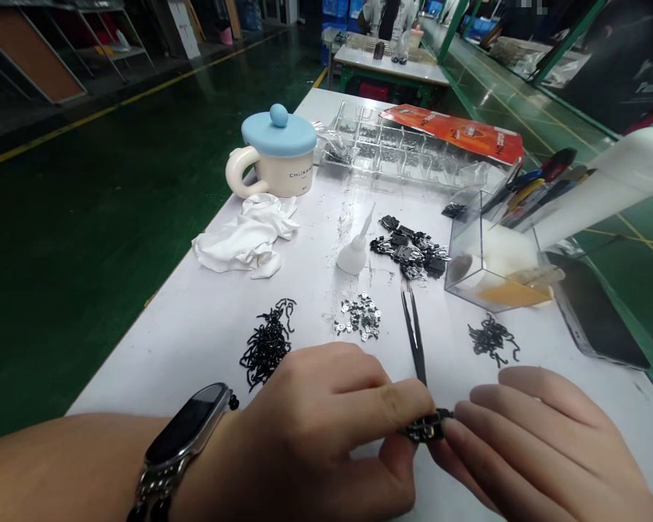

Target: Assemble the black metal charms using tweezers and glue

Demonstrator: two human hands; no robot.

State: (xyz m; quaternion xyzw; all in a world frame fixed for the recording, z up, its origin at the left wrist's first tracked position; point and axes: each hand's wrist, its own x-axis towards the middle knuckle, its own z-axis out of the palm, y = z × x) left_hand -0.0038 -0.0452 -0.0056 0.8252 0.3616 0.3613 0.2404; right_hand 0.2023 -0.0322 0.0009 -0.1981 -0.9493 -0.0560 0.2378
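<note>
A small black part with metal contacts (425,429) is pinched between the thumb and forefinger of my left hand (326,420). From the other side, the thumb and fingertips of my right hand (549,442) close on its right end. Just behind the part lie black tweezers (415,337), tips pointing away. Beyond my left hand there is a heap of small black bent pieces (266,348), and right of it a scatter of small silver metal plates (362,315). Another little pile of black pieces (493,338) lies beyond my right hand.
A white dropper bottle (352,255) stands mid-table beside a pile of similar black parts (411,246). At left are a white cloth (244,235) and a lidded mug (286,170). Behind is a clear compartment tray (397,148); at right, a clear pen box (484,254) and a phone (598,308).
</note>
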